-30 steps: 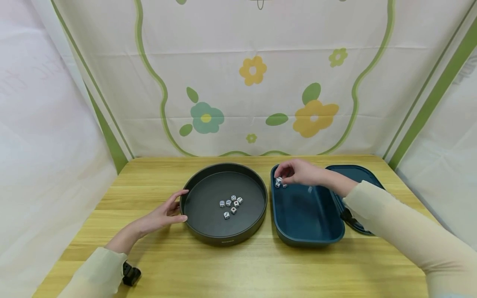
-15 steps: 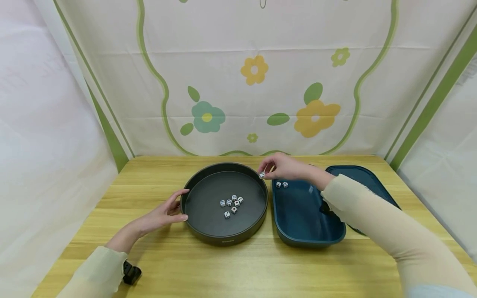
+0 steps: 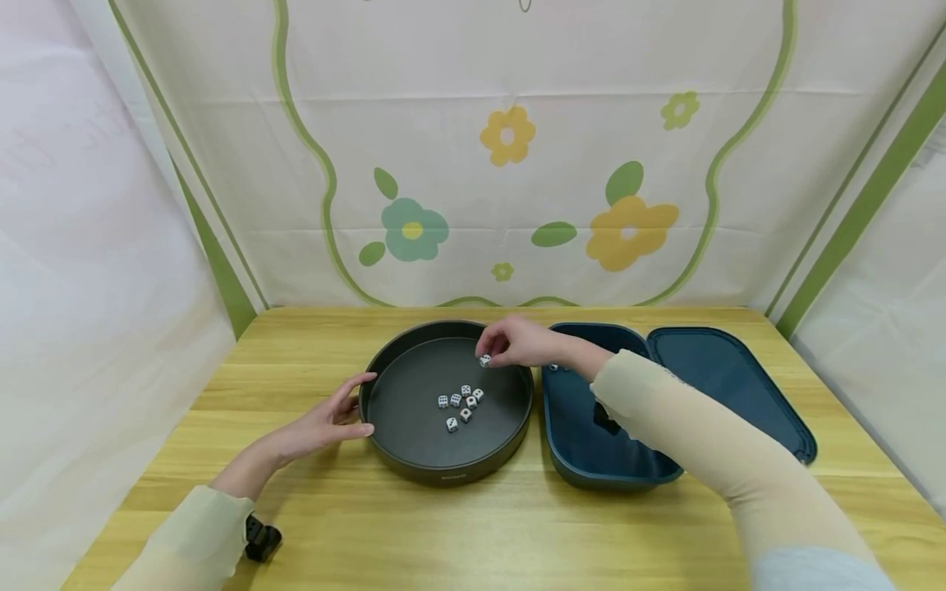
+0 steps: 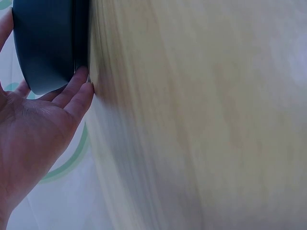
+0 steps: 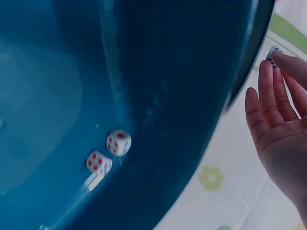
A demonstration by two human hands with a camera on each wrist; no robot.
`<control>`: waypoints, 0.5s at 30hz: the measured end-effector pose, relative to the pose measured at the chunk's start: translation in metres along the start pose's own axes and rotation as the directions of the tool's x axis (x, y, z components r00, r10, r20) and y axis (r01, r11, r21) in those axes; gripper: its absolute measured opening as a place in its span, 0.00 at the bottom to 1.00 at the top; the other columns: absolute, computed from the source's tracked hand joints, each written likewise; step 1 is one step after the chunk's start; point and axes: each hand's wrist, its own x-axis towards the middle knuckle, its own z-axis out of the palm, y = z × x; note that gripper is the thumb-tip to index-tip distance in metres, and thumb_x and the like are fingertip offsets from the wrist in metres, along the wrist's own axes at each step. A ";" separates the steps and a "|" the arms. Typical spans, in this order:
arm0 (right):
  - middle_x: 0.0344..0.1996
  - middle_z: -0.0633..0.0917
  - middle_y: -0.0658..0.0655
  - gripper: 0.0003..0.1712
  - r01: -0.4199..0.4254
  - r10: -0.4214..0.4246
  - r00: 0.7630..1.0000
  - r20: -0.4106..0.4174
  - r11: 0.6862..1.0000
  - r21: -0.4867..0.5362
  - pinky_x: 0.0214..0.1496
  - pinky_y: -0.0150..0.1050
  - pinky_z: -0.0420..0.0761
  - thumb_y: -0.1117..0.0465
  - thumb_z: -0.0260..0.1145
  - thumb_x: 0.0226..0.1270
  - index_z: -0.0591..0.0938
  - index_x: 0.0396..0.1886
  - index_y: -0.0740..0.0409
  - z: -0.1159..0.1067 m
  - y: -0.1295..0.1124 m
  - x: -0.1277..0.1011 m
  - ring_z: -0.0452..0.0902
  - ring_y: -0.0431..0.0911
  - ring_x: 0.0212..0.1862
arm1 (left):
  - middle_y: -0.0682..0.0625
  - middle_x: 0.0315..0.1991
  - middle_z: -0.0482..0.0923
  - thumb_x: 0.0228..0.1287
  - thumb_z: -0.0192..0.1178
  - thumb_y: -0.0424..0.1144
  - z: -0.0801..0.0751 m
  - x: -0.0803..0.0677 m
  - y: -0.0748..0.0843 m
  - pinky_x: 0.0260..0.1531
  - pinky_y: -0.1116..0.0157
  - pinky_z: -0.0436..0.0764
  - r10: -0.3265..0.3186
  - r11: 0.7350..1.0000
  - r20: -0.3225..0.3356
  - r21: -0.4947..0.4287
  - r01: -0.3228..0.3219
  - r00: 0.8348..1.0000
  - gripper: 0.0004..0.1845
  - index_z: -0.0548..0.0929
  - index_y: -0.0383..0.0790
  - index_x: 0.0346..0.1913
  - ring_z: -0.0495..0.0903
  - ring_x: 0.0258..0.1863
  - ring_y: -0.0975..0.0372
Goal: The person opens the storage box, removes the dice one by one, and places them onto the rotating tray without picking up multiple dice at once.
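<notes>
I see the right hand pinching one die over the round dark tray, above six dice. Left hand, fingers relaxed, touches the tray's left rim. Two dice sit in the blue box.

Light wood bench, grain running L-R. Behind it a white cloth backdrop w/ wavy green border, yellow & teal flowers, green leaves. Plain white fabric on both sides, green strips at corners. Even, soft light.
</notes>
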 end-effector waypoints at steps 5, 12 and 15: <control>0.35 0.84 0.49 0.09 -0.003 0.004 1.000 0.017 0.999 -0.033 0.42 0.35 0.78 0.69 0.68 0.63 0.85 0.43 0.62 0.011 0.003 0.010 0.77 0.41 0.37 | 0.29 0.74 0.39 0.70 0.59 0.41 0.001 0.002 0.001 0.64 0.39 0.53 0.004 1.000 0.007 -0.007 -0.004 1.000 0.43 0.42 0.51 0.78 0.44 0.72 0.36; 0.36 0.84 0.48 0.08 -0.026 0.027 0.999 0.042 0.999 -0.021 0.43 0.33 0.78 0.69 0.69 0.63 0.85 0.42 0.61 0.024 0.008 0.018 0.78 0.39 0.37 | 0.30 0.74 0.38 0.70 0.59 0.41 0.002 0.004 0.002 0.65 0.40 0.52 0.004 1.000 0.013 -0.013 -0.004 1.000 0.43 0.42 0.52 0.78 0.43 0.72 0.37; 0.36 0.84 0.50 0.08 -0.011 0.011 0.999 0.048 1.000 0.001 0.42 0.33 0.79 0.70 0.68 0.63 0.85 0.41 0.62 0.026 0.009 0.018 0.79 0.39 0.37 | 0.30 0.75 0.37 0.70 0.59 0.41 0.003 0.005 0.002 0.65 0.40 0.52 0.002 1.000 0.013 -0.009 -0.002 1.000 0.43 0.42 0.52 0.78 0.43 0.72 0.37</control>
